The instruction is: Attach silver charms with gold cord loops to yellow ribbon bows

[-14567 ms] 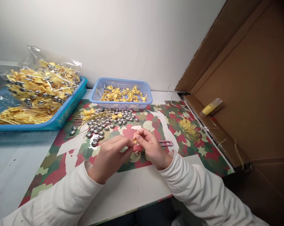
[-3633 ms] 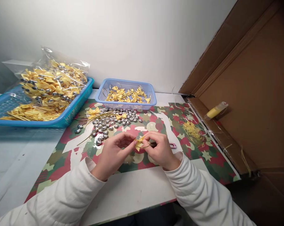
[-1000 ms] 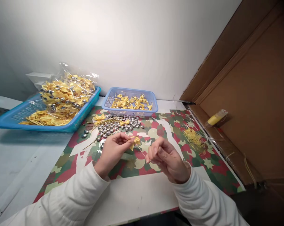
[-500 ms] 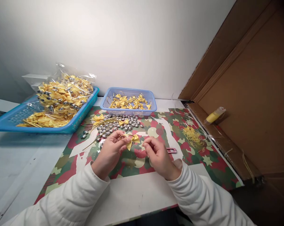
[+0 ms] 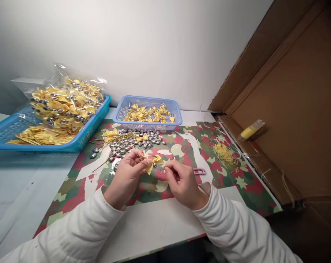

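Thumb and fingers of my left hand (image 5: 124, 179) pinch a yellow ribbon bow (image 5: 157, 159) with a loop of gold cord, held above the patterned paper. A small silver bell or bead (image 5: 155, 165) shows against the bow's lower part. Just to the right, my right hand (image 5: 184, 182) is closed in a pinch, thumb against forefinger. Whatever lies between those fingertips is too fine to make out. A pink-handled tool (image 5: 199, 171) lies on the paper, partly hidden behind my right hand.
Silver bells or beads (image 5: 129, 143) and gold cords (image 5: 110, 148) lie behind my hands. A blue basket (image 5: 147, 126) holds yellow bows. A larger blue tray (image 5: 80, 146) carries a bagged heap. Yellow threads (image 5: 222, 155) lie right, near a cardboard wall (image 5: 286, 109) and a yellow-filled tube (image 5: 251, 130).
The view has shifted slightly. Both hands stay close together in nearly the same pose. The silver piece at the bow shows more plainly now.
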Demonstrator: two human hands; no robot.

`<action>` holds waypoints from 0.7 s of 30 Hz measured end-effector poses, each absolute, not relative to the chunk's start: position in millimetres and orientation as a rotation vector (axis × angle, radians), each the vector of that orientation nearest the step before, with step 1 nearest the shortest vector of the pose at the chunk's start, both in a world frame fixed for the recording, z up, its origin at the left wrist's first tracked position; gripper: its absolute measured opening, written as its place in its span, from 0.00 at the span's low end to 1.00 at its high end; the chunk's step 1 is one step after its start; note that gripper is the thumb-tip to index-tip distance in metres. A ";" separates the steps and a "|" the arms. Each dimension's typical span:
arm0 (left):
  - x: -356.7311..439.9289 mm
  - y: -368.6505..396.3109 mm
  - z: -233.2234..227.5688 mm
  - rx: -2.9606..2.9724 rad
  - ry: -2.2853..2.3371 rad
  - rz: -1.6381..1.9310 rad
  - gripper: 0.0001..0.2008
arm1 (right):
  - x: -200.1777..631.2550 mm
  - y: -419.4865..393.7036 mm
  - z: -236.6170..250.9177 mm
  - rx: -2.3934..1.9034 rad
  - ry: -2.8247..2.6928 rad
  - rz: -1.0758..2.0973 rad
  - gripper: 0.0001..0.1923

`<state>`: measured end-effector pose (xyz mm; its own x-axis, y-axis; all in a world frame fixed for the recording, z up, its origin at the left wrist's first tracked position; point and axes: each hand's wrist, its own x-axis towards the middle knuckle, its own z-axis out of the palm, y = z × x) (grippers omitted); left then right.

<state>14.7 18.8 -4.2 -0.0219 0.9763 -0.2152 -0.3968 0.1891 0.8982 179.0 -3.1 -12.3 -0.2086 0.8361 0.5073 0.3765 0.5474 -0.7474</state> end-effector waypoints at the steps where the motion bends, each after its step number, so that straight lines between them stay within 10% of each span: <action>1: 14.8 18.3 -3.5 0.748 1.032 1.282 0.19 | 178.9 -3.4 -11.8 -1.001 -1.799 0.582 0.08; 21: 9.2 9.6 -1.0 1.211 1.031 1.495 0.14 | 179.2 -6.9 -8.6 -0.984 -1.791 0.577 0.08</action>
